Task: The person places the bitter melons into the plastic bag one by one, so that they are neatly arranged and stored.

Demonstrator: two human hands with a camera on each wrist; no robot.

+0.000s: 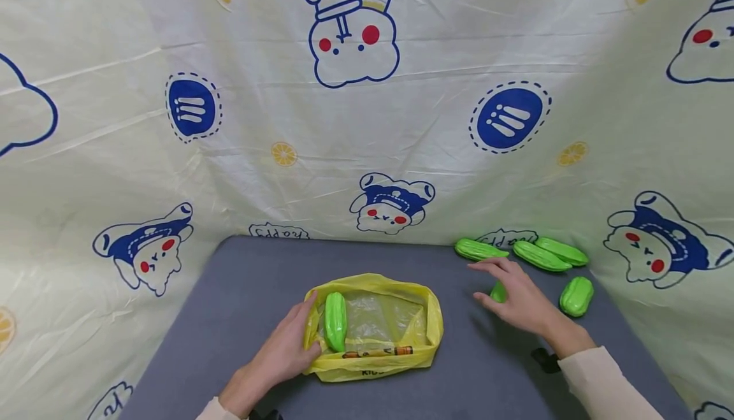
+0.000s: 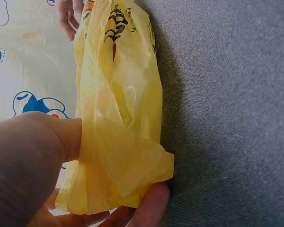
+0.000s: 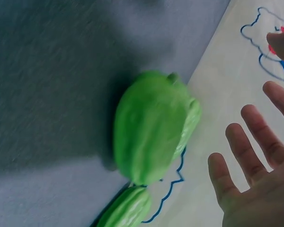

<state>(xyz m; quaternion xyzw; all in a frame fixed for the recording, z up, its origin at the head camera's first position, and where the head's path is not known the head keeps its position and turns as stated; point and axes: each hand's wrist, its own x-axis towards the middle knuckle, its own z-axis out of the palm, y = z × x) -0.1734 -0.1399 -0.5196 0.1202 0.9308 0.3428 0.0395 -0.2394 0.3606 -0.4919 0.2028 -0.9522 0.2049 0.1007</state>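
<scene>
My left hand grips the left end of a yellow plastic bag, whose mouth gapes upward. In the left wrist view, the thumb and fingers lie around the gathered end of the bag. Inside the bag, at its left, lies a long, glossy green ridged vegetable. My right hand hovers with spread fingers over another green vegetable, which it partly covers in the head view. In the right wrist view, the fingers hold nothing, and a plump green vegetable with a short stem lies beside them.
Long green vegetables lie along the back right edge of the grey table, two of them side by side. A stubby green one sits right of my right hand. A printed pale sheet hangs behind the table.
</scene>
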